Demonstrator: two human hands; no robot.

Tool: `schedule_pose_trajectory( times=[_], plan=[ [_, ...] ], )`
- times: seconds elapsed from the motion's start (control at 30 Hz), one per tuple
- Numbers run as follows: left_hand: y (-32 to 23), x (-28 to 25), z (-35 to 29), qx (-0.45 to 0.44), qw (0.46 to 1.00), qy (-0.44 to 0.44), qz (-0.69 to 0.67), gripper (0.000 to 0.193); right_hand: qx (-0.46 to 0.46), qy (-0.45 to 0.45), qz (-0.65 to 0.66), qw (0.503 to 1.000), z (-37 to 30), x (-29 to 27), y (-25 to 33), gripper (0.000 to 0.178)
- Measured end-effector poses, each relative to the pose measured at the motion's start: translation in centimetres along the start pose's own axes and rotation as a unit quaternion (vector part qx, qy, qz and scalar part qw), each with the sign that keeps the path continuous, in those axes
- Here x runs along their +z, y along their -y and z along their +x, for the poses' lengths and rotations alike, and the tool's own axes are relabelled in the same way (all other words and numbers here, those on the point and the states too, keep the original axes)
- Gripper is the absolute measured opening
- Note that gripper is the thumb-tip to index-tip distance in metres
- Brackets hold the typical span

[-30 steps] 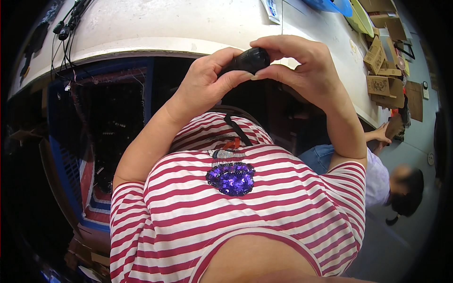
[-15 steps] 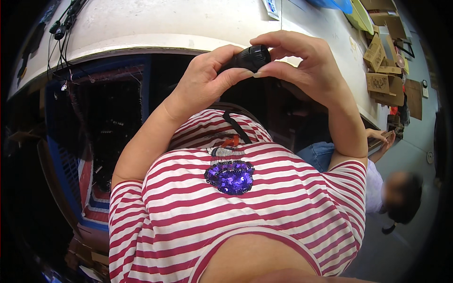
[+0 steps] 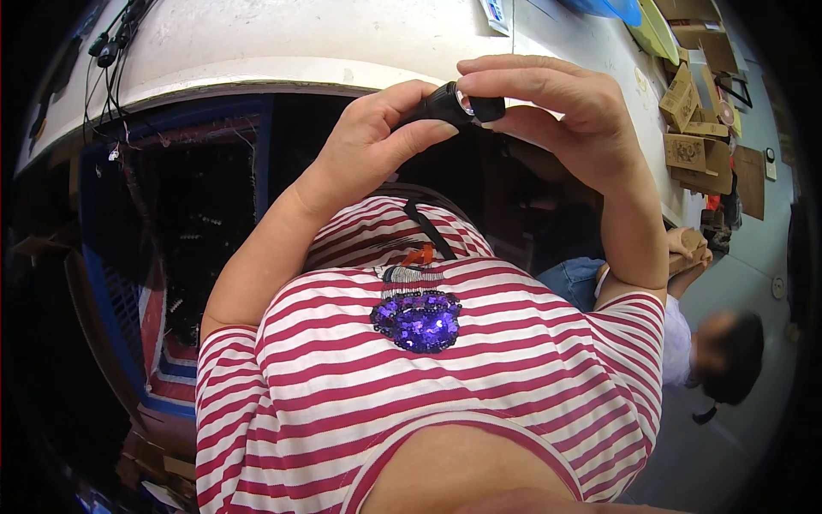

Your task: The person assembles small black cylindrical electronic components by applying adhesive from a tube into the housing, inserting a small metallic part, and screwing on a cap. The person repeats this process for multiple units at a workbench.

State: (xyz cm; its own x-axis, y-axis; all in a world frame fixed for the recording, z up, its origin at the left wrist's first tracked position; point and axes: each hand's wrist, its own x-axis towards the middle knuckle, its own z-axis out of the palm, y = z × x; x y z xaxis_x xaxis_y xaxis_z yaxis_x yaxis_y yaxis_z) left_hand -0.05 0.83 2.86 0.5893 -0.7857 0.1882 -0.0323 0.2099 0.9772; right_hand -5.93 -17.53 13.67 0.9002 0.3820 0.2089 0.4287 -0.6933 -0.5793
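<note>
My left hand (image 3: 366, 135) is closed round the body of a black flashlight (image 3: 440, 106), thumb along its near side. The body lies nearly level above the bench's front edge, its wide end toward the right. A bright, shiny ring shows at that end, beside a short black cap (image 3: 489, 109). My right hand (image 3: 572, 111) pinches this cap between thumb and fingers. The cap sits tilted close against the body; whether the two still touch is hard to tell. Part of the body is hidden inside my left hand.
Black cables with plugs (image 3: 108, 53) lie on the white workbench (image 3: 282, 38) at the far left. Below it stands a blue crate (image 3: 110, 283) of dark parts. Cardboard boxes (image 3: 685, 152) are stacked at the right. Another person (image 3: 681, 343) sits at the right, hands on a brown box.
The cap has come away from the flashlight's wide end and shifted right with my right hand, exposing a shiny ring. The other person's hands now hold a brown box more plainly.
</note>
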Motion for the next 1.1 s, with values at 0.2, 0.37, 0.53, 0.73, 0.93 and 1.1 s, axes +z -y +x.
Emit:
schedule_pose_trajectory(
  times=[0.2, 0.37, 0.53, 0.73, 0.93, 1.1],
  plan=[
    [-0.3, 0.1, -0.1, 0.005, 1.0, -0.013, -0.003, 0.022, 0.033, -0.03, -0.019, 0.999, -0.1, 0.9, -0.1, 0.032],
    [0.4, 0.2, -0.1, 0.017, 1.0, -0.02, 0.014, 0.024, 0.039, -0.054, -0.116, 0.991, -0.6, 1.5, -0.3, 0.033],
    [0.4, 0.3, 0.0, 0.019, 0.999, -0.013, 0.036, 0.025, 0.048, -0.059, -0.122, 0.99, -0.7, 1.6, 0.0, 0.033],
    [-0.1, 0.1, 0.0, 0.009, 0.998, 0.016, 0.055, 0.025, 0.045, -0.067, -0.019, 0.997, -0.7, 1.1, -0.3, 0.033],
    [-0.1, 0.3, 0.0, 0.004, 0.998, 0.017, 0.053, 0.025, 0.062, -0.049, -0.076, 0.994, -1.1, 1.1, -0.2, 0.033],
    [-0.1, 0.4, -0.1, 0.0, 0.999, 0.013, 0.053, 0.025, 0.074, -0.06, -0.147, 0.984, -1.0, 1.5, 0.2, 0.033]
  ],
)
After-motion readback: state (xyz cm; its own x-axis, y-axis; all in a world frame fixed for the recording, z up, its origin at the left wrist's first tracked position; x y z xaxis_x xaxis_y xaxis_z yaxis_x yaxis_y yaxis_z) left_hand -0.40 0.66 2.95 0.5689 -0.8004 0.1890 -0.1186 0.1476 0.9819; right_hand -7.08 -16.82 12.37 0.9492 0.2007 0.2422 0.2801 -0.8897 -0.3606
